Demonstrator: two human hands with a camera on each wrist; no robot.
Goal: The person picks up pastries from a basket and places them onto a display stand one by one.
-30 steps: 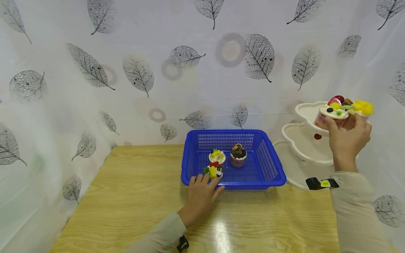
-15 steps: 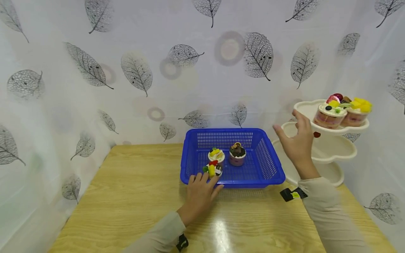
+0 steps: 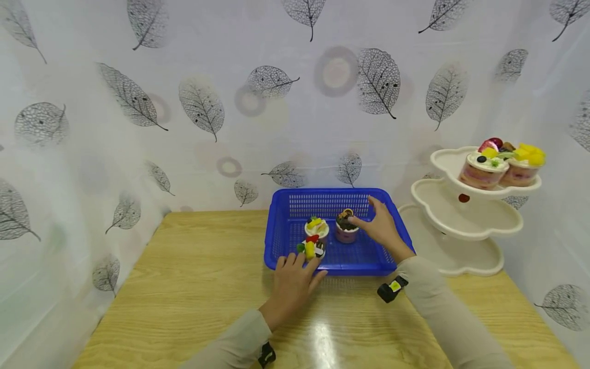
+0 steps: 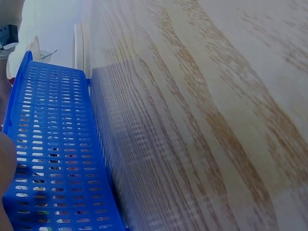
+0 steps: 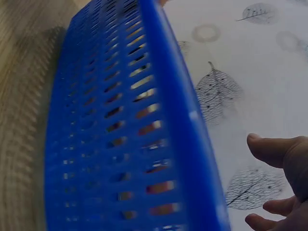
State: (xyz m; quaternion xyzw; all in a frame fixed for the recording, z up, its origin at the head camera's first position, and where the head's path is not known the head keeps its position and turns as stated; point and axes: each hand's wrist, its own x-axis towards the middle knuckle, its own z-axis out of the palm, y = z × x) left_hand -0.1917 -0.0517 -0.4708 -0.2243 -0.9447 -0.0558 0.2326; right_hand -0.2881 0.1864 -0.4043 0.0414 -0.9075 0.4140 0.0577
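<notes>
A person sits at a wooden table (image 3: pixel 193 287) facing a blue basket (image 3: pixel 295 205) that holds three small dessert cups. The right hand (image 3: pixel 380 225) reaches into the basket from the right, fingers loosely spread and holding nothing, its fingertips right at the brown cup (image 3: pixel 346 225), the far right one of the three; whether they already touch it cannot be told. The left hand (image 3: pixel 292 282) lies flat on the table with straight fingers resting against the basket's near rim, just before the fruit cup (image 3: pixel 311 248), and grips nothing. A third cup, the yellow cup (image 3: pixel 316 228), stands to the left of the brown one, close beside it. To do this reach well, it seems best to bring thumb and fingers round the brown cup's side wall below the topping, squeeze lightly, and lift straight up so the neighbouring yellow cup is not knocked and the wrist clears the basket's right wall; the left hand bracing the rim should keep the basket from sliding. The brown cup stands upright on the basket floor, its long axis vertical and its chocolate topping pointing up. At the far right a white stand (image 3: pixel 465 220) with three tiers carries two more fruit-topped cups (image 3: pixel 500 166) on its top tier.
</notes>
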